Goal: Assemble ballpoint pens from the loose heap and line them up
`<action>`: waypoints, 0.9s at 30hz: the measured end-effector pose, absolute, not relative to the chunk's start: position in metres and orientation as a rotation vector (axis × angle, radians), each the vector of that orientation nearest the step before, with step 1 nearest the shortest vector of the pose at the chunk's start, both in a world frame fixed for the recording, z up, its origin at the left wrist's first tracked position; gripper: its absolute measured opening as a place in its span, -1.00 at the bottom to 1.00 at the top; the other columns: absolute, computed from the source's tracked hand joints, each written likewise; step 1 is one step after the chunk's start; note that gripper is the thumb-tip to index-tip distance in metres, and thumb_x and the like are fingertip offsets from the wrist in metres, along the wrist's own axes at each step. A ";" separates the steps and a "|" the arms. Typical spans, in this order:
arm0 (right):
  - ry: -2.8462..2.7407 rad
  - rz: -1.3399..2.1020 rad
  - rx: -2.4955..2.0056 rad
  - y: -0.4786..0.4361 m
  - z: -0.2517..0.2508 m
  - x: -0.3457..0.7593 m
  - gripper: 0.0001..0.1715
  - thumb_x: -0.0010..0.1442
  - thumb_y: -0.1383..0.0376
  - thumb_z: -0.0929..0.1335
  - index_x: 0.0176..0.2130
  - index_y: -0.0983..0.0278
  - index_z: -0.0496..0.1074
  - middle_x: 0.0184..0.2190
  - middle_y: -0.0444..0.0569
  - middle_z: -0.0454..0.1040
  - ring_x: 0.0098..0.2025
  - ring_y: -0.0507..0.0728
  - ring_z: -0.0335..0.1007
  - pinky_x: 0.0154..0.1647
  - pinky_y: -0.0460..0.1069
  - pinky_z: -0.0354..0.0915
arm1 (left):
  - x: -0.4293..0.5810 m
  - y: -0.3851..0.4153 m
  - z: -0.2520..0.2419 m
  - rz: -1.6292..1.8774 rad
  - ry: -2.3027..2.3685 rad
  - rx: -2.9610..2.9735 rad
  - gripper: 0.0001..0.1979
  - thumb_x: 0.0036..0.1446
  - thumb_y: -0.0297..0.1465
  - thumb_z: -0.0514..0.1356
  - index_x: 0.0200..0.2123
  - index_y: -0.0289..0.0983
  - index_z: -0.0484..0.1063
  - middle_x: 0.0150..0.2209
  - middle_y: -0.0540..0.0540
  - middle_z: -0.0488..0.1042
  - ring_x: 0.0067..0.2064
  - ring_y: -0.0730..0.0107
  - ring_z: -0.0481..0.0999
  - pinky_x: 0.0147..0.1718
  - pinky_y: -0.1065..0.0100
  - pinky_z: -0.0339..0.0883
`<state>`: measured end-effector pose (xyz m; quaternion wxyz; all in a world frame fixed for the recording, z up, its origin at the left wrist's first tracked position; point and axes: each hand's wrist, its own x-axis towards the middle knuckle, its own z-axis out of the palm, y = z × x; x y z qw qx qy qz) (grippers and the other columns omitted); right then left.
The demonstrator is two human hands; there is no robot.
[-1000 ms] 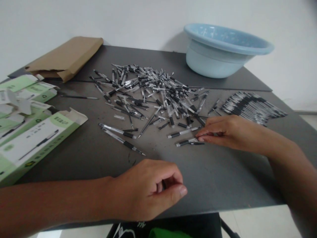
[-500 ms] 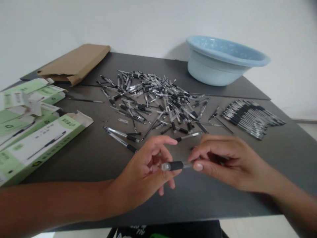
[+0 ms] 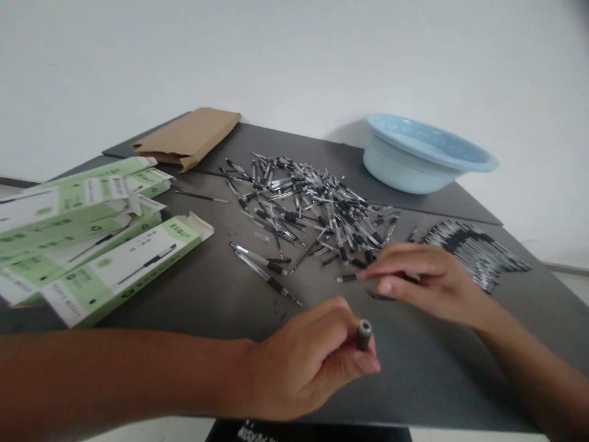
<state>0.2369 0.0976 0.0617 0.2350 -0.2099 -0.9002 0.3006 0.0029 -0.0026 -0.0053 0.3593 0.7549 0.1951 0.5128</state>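
Observation:
My left hand (image 3: 308, 362) is curled near the table's front edge, its fingers closed round a pen barrel (image 3: 363, 334) whose dark grip end points toward me. My right hand (image 3: 423, 279) lies further back on the dark table (image 3: 414, 368), fingers pinched on a thin pen part (image 3: 348, 278) at the near edge of a loose heap of pens (image 3: 317, 209). A short dark piece (image 3: 381, 298) rests on the table just under that hand.
A neat row of assembled pens (image 3: 478, 248) lies at the right. A light blue basin (image 3: 423, 153) stands at the back right. Green and white pen boxes (image 3: 92, 239) are stacked at the left, and a brown paper envelope (image 3: 188, 138) lies behind them.
My hands have parted: the left drew back toward me with the pen barrel, and the right reached out to the heap's near edge. The camera tipped up and turned left.

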 end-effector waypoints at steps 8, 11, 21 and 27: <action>-3.097 0.134 -0.702 0.154 0.059 0.160 -0.63 0.51 0.29 0.35 0.17 0.13 0.66 -0.09 0.03 0.57 -0.20 0.14 0.56 -0.27 -0.01 0.30 | 0.002 -0.010 -0.009 1.141 0.459 2.094 -0.74 0.56 -0.16 0.11 -0.09 -0.23 0.34 -0.24 -0.08 0.53 -0.32 0.39 0.58 -0.37 0.45 0.45; -3.126 0.120 -0.697 0.154 0.057 0.151 -0.65 0.51 0.30 0.34 0.12 0.15 0.68 -0.14 0.02 0.58 -0.20 0.14 0.56 -0.28 -0.02 0.27 | 0.003 -0.010 -0.008 1.086 0.479 2.113 -0.73 0.57 -0.14 0.08 -0.09 -0.23 0.34 -0.24 -0.07 0.54 -0.31 0.36 0.60 -0.39 0.43 0.44; -3.032 0.208 -0.658 0.145 0.068 0.156 -0.68 0.54 0.24 0.32 0.08 0.20 0.66 -0.10 0.02 0.56 -0.17 0.12 0.54 -0.20 -0.01 0.35 | 0.006 -0.005 -0.008 1.026 0.532 2.010 -0.73 0.53 -0.13 0.10 -0.15 -0.20 0.31 -0.25 -0.07 0.47 -0.32 0.33 0.51 -0.37 0.36 0.38; -2.376 0.539 -0.711 0.126 0.066 0.181 -0.79 0.41 0.17 0.49 -0.01 0.18 0.67 -0.09 0.01 0.57 -0.26 0.05 0.45 -0.37 -0.06 0.33 | 0.003 -0.004 -0.003 1.066 0.616 1.936 -0.72 0.54 -0.17 0.11 -0.20 -0.22 0.37 -0.28 -0.05 0.40 -0.28 0.33 0.46 -0.29 0.31 0.36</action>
